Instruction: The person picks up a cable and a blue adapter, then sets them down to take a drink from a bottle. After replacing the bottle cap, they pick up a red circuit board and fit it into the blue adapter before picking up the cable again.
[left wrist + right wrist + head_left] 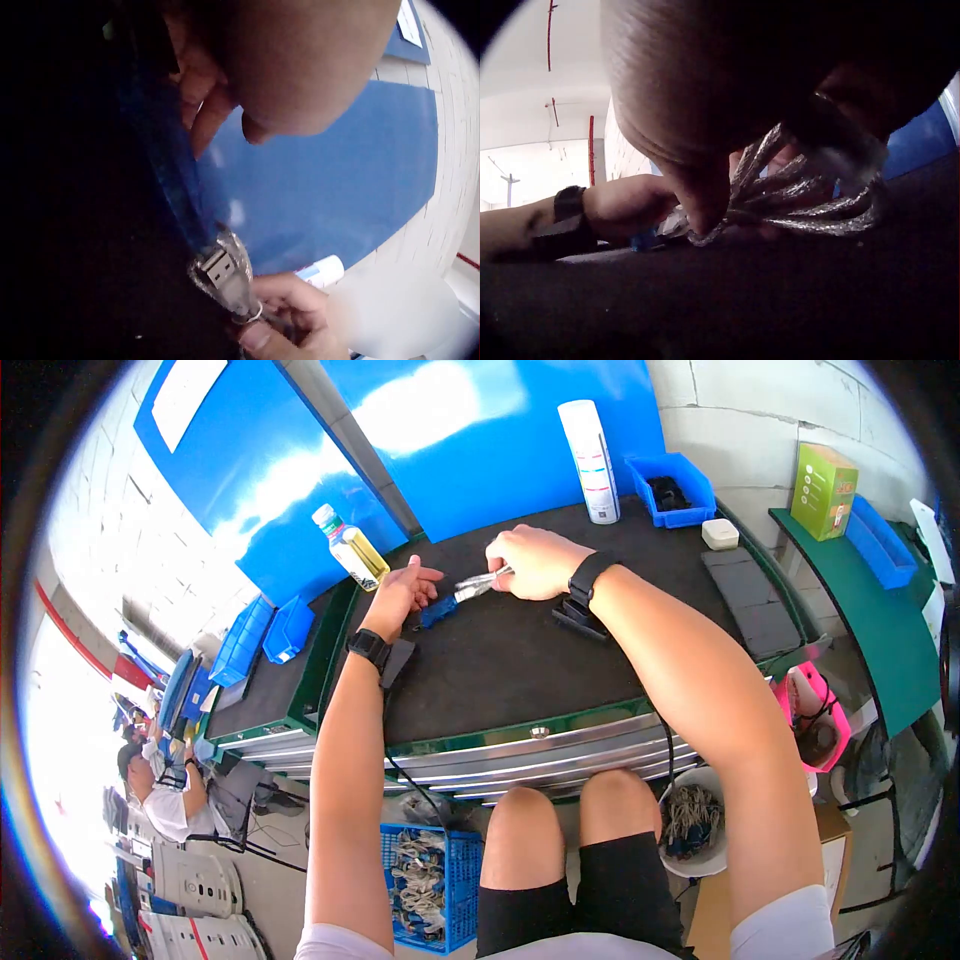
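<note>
Over the workbench, my right hand point(538, 560) pinches a coiled USB cable point(810, 206) with silvery, clear-jacketed strands. Its metal USB plug point(217, 270) juts out past the thumb and fingertips in the left wrist view. Beyond the plug, toward my left hand, a blue piece point(438, 610) lies close over the dark mat. My left hand point(402, 597) is beside that blue piece, thumb apart from the loosely bent fingers, and grips nothing visible. Part of the coil is hidden by the right palm.
A bottle of yellow liquid point(357, 552) stands behind my left hand. At the back are a white spray can point(590, 460) and a blue bin point(672, 495); a white box point(720, 534) sits to the right. Below, a blue crate point(462, 885) and white bucket point(708, 780) contain cables.
</note>
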The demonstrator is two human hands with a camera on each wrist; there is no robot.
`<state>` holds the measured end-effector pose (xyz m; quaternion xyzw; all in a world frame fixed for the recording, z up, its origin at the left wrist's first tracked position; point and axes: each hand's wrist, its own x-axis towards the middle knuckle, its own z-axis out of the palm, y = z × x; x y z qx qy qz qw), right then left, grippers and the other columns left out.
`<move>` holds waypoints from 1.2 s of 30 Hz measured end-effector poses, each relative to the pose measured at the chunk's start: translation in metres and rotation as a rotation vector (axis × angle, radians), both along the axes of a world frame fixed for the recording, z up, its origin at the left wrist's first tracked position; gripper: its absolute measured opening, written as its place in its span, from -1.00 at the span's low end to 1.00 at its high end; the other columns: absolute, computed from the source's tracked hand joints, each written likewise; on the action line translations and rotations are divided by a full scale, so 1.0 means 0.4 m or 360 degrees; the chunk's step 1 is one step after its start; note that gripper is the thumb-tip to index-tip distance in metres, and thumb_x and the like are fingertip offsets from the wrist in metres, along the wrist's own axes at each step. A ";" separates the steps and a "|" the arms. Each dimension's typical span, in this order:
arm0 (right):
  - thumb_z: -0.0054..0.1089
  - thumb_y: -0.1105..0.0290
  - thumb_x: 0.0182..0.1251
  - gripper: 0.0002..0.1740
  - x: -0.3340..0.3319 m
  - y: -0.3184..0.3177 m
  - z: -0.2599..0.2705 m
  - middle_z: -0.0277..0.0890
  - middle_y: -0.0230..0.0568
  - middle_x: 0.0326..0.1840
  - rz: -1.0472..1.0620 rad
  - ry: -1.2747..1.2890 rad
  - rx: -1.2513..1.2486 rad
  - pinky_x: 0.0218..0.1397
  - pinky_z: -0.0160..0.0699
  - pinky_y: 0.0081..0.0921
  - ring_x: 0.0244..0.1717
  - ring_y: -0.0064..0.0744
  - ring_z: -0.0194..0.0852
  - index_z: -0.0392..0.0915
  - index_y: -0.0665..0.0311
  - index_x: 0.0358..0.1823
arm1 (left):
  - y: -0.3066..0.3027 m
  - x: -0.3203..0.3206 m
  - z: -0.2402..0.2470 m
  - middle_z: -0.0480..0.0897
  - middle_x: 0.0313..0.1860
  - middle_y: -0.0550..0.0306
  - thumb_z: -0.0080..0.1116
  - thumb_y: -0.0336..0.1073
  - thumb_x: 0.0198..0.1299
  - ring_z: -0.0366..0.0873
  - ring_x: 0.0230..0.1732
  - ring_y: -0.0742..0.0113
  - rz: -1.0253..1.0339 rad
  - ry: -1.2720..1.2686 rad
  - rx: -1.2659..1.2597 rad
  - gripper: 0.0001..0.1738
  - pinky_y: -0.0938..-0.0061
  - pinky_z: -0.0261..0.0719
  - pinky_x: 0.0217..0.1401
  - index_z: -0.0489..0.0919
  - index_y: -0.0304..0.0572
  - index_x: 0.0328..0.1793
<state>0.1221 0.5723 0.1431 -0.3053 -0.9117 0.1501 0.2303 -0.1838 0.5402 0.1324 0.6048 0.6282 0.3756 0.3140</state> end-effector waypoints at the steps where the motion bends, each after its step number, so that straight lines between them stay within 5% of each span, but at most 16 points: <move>1: 0.48 0.26 0.39 -0.75 0.006 -0.006 0.006 0.85 0.11 -0.02 -0.0076 0.0068 0.0037 0.15 0.80 0.02 0.06 0.12 0.86 0.83 0.26 -0.04 | 0.002 -0.003 -0.004 0.68 -0.29 0.26 -0.13 0.19 0.78 0.48 -0.28 0.49 -0.0009 -0.0040 0.0012 -0.29 0.48 0.45 -0.16 0.82 -0.32 0.15; 13: 0.34 0.36 0.34 -0.73 0.040 0.022 0.023 0.83 0.24 0.07 -0.0950 0.0240 0.0096 0.20 0.85 0.09 0.11 0.24 0.86 0.81 0.32 -0.02 | -0.009 0.017 -0.002 0.66 -0.33 0.29 0.01 0.08 0.76 0.47 -0.36 0.55 -0.0062 0.0100 0.0058 -0.43 0.56 0.45 -0.26 0.80 -0.31 0.13; 21: 0.32 0.38 0.35 -0.65 0.039 0.006 0.021 0.82 0.18 0.18 -0.0899 -0.0183 -0.0069 0.28 0.82 0.02 0.26 0.18 0.82 0.79 0.30 0.12 | -0.017 0.022 0.005 0.68 -0.35 0.27 0.12 -0.05 0.71 0.48 -0.34 0.55 -0.0093 0.0151 0.0070 -0.55 0.54 0.47 -0.24 0.81 -0.33 0.10; 36: 0.34 0.33 0.38 -0.61 0.041 0.019 0.014 0.80 0.23 0.19 -0.0786 -0.0208 -0.0030 0.30 0.82 0.03 0.23 0.19 0.83 0.76 0.37 0.16 | -0.002 0.006 -0.006 0.68 -0.33 0.28 0.06 -0.09 0.73 0.51 -0.32 0.52 -0.0167 0.0401 0.0100 -0.55 0.52 0.52 -0.21 0.80 -0.33 0.17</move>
